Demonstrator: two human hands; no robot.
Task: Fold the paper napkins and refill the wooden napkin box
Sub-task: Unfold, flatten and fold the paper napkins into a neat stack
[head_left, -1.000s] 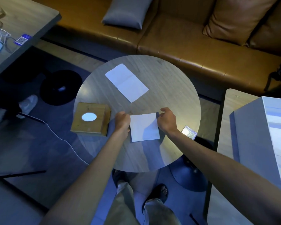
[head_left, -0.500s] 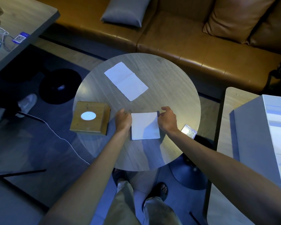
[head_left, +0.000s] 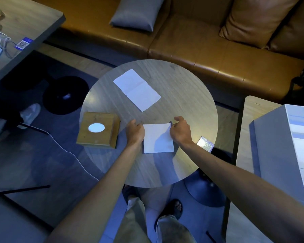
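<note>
A folded white napkin (head_left: 158, 139) lies flat on the round wooden table (head_left: 186, 95), near its front edge. My left hand (head_left: 135, 131) pinches the napkin's upper left corner and my right hand (head_left: 180, 131) pinches its upper right corner. A second white napkin (head_left: 136, 89), longer and creased across its middle, lies flat farther back on the table. The wooden napkin box (head_left: 98, 129) sits at the table's left edge, just left of my left hand, with white paper showing in its oval top opening.
A small shiny card (head_left: 205, 143) lies at the table's right edge. A brown leather sofa (head_left: 191, 42) with cushions runs behind. Another table (head_left: 23, 20) with cables stands far left, and a white box (head_left: 288, 148) on a side table at right.
Both hands stay at the folded napkin's top corners; fingers have shifted slightly along the top edge. The napkin itself has barely moved.
</note>
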